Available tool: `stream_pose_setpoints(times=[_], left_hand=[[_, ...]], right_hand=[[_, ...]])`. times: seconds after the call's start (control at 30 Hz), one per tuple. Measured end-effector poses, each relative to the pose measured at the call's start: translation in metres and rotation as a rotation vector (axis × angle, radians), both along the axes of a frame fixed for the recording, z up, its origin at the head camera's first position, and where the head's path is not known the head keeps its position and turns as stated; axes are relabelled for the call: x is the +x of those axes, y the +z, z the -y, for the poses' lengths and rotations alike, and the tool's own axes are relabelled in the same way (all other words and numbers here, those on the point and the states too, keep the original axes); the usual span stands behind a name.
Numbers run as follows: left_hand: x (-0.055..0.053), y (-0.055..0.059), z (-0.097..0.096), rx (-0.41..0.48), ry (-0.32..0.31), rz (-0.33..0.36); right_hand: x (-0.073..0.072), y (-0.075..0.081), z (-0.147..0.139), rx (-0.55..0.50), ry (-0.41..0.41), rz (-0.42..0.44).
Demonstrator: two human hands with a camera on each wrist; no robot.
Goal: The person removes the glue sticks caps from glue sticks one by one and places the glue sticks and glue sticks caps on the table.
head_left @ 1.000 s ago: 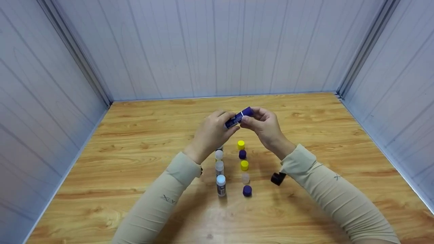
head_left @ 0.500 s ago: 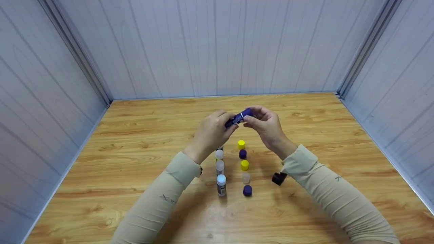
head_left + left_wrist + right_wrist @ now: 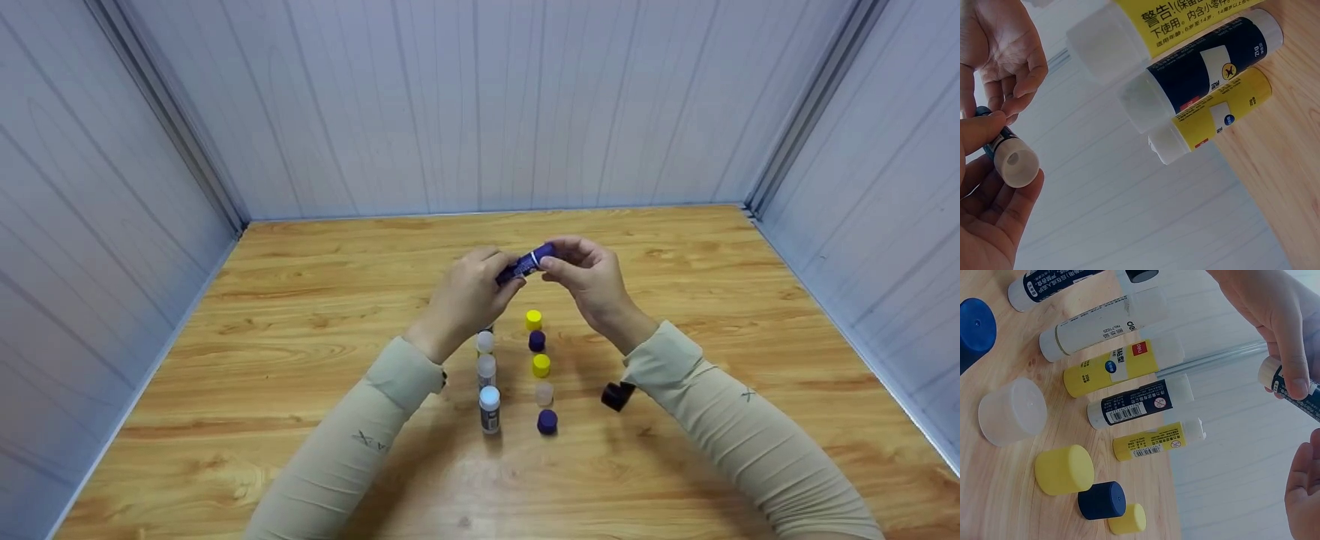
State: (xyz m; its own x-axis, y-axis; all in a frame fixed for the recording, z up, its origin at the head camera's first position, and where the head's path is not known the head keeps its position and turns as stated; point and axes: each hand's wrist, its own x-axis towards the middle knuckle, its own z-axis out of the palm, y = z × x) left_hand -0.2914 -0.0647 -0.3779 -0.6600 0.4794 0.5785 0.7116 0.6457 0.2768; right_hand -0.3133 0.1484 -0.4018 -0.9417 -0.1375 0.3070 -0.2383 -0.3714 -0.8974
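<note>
A navy glue stick (image 3: 531,262) with a white band near its capped end is held tilted above the table between both hands. My left hand (image 3: 472,289) grips its lower body, and the white base (image 3: 1018,167) pokes out between thumb and fingers in the left wrist view. With thumb and fingertips, my right hand (image 3: 596,281) pinches the navy cap end. Below the hands, several uncapped glue sticks stand upright in a row, the nearest a navy-labelled one (image 3: 490,410). A yellow-labelled glue stick (image 3: 1158,441) stands at the row's far end in the right wrist view.
Right of the sticks runs a row of loose caps: a yellow cap (image 3: 533,320), a navy cap (image 3: 537,341), another yellow cap (image 3: 541,366), a clear cap (image 3: 544,394) and another navy cap (image 3: 547,422). A black object (image 3: 617,395) lies by the right sleeve. Pale panels (image 3: 480,112) enclose the table.
The right thumb has shifted slightly right along the glue stick, toward the cap end. The left hand keeps its grip, and the things on the table stay put.
</note>
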Motion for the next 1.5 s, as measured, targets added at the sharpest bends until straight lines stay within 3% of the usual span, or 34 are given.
stream_pose_setpoints(times=[0.47,0.73,1.07,1.5], left_hand=[[-0.002,0.002,0.005,-0.001,0.001,0.094],[-0.011,-0.004,0.022,0.058,0.083,0.145],[-0.015,-0.006,0.027,0.107,0.062,0.165],[-0.019,-0.009,0.029,0.226,0.071,0.162]], right_hand=[[-0.003,0.000,-0.003,0.012,-0.009,0.008],[-0.010,0.006,-0.016,-0.013,-0.071,-0.001],[-0.011,0.004,-0.016,0.040,-0.081,-0.033],[-0.015,0.004,-0.021,0.302,-0.159,-0.123]])
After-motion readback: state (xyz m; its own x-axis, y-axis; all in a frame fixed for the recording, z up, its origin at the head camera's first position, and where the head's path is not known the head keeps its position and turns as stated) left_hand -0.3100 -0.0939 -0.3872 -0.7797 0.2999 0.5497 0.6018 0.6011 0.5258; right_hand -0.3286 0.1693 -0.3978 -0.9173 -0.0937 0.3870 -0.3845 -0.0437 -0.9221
